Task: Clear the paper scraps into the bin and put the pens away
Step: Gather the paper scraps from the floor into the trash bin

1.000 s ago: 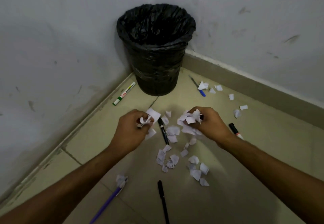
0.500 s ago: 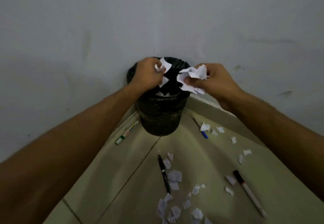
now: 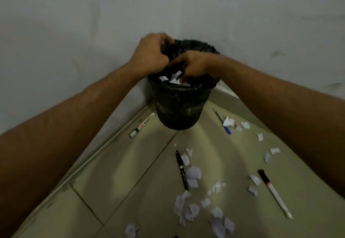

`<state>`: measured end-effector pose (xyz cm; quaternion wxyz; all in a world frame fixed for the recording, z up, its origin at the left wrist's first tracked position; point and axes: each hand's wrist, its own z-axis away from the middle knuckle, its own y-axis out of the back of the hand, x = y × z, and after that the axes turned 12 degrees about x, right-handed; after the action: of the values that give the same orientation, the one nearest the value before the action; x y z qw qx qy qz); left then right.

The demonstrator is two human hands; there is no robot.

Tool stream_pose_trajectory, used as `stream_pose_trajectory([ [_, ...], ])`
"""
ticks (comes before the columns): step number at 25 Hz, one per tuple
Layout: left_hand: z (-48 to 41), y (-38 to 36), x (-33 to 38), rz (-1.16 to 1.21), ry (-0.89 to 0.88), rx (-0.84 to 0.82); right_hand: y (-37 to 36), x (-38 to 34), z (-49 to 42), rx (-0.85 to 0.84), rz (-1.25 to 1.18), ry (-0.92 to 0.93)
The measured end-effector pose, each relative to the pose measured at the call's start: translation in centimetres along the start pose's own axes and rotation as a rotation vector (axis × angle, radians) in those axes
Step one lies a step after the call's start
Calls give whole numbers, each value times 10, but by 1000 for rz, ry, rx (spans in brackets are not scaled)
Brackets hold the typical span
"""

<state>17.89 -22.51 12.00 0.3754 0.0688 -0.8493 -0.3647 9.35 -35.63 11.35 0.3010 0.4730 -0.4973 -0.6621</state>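
Note:
The black bag-lined bin (image 3: 179, 107) stands in the wall corner. Both my hands are over its mouth. My left hand (image 3: 151, 53) is curled at the far left rim, and no paper shows in it. My right hand (image 3: 196, 64) points its fingers down into the bin, right at a clump of white scraps (image 3: 175, 79) inside; whether it still pinches them is unclear. Several more paper scraps (image 3: 193, 172) lie on the floor. A black pen (image 3: 182, 169), a blue pen (image 3: 223, 122), a green-capped marker (image 3: 141, 125) and a black-capped marker (image 3: 273, 193) lie around them.
Grey walls meet behind the bin, with a skirting strip (image 3: 226, 93) along the right wall. The beige floor tiles (image 3: 119, 172) hold a small scrap cluster near the right wall (image 3: 260, 137) and another at the bottom edge (image 3: 131, 229).
Both hands lifted handfuls of scraps off the floor and carried them to the bin; the bundles seen in the hands half a second ago now show inside the bin mouth.

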Motion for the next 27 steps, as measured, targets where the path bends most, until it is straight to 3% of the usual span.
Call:
stream_pose_trajectory([
  [2, 15, 8, 4, 8, -86, 108, 9, -3, 28, 147, -56, 2],
  [5, 75, 11, 8, 169, -230, 292, 4, 10, 100, 613, -238, 28],
  [6, 106, 5, 3, 204, -250, 284, -8, 19, 129, 669, -270, 34],
  [7, 139, -2, -5, 210, -244, 201, -23, 30, 156, 636, -265, 16],
  [9, 206, -21, -26, 134, -180, -169, -70, 56, 209, 361, -210, -107],
  [12, 266, -47, -56, -176, -243, -644, -138, 89, 273, 101, -144, -290],
  [18, 306, -2, -96, -586, -28, -1041, -190, 91, 326, 51, -191, -397],
  [20, 330, 11, -108, -596, 15, -1095, -200, 80, 333, 9, -199, -383],
  [24, 346, 15, -120, -429, 107, -1009, -207, 69, 337, -63, -166, -359],
  [27, 347, 14, -127, -396, 68, -959, -209, 68, 347, -177, -105, -392],
])
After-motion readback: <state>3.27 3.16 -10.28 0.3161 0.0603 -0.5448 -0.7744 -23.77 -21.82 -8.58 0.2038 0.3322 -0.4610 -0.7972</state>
